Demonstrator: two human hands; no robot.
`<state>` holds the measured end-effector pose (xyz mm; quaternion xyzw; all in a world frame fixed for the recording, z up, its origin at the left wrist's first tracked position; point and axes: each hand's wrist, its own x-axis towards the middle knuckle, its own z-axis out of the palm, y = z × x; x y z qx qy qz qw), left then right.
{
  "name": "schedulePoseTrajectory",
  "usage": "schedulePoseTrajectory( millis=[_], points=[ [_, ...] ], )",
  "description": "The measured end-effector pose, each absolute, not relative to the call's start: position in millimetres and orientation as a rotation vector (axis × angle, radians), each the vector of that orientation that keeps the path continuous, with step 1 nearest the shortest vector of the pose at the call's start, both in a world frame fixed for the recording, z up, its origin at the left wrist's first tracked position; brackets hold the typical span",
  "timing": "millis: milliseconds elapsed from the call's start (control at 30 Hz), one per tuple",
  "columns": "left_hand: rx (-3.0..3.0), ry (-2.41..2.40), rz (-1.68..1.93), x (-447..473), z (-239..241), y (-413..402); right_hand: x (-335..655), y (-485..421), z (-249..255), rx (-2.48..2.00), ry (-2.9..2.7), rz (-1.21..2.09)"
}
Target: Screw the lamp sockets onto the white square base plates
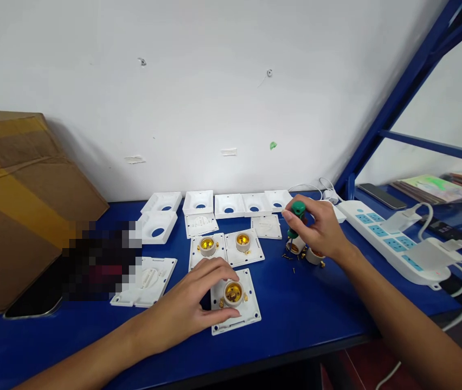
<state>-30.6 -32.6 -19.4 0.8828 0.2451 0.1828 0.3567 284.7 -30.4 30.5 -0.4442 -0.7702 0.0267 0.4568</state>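
Note:
My left hand (pixel 198 298) curls around a lamp socket (pixel 233 293), a white ring with a brass-coloured inside. It rests on a square white base plate (pixel 237 322) near the front of the table, thumb on the near side and forefinger on the far side. In my right hand (pixel 316 225) is a screwdriver with a green handle (pixel 297 208), pointing down. Its tip is among small screws (pixel 286 256), beside a loose socket (pixel 295 247). Another loose socket (pixel 315 257) lies partly under my right hand. Two more plates carry sockets (pixel 207 246) (pixel 243 241) behind my left hand.
Several white covers with round holes (pixel 229 206) line the wall. Bare plates (pixel 200 224) (pixel 267 226) lie before them, another plate (pixel 149 281) at left. A cardboard box (pixel 23 216) stands far left. A power strip (pixel 393 244) with plugs and cables is right, beside a blue frame (pixel 402 92).

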Motion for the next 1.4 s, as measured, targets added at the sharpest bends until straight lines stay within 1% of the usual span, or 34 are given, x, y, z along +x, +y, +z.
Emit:
schedulePoseTrajectory(
  millis=[267,833,1400],
  points=[
    [2.302,0.634,0.495,-30.4,-17.0,-33.6,283.5,-31.1,30.7,-1.139,-1.990,0.114],
    [2.300,0.622,0.488,-30.4,-17.3,-34.7,281.2,-30.2,26.3,-1.163,-1.989,0.189],
    [2.294,0.625,0.513,-31.0,-17.0,-34.8,278.8,-33.8,32.3,-1.089,-1.669,0.320]
  ],
)
